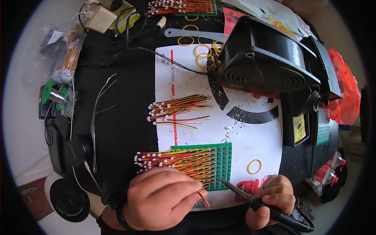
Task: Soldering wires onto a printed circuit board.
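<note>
My left hand (162,197) pinches a thin red-and-yellow wire (203,199) at the near edge of a green circuit board (221,166). Many red, yellow and black wires with white connectors (164,158) lie fanned across that board. My right hand (272,199) grips a black soldering iron (250,197), its tip pointing up-left to the board's lower right corner. A loose pile of the same wires (178,109) rests on the white sheet (254,145) further away.
A black fan unit (266,58) stands at the back right, with a soldering stand and yellow sponge (299,127) beside it. Yellow rubber bands (254,166) lie scattered. A solder spool (55,94) sits left, a small white fan (68,197) near left, an orange bag (346,94) right.
</note>
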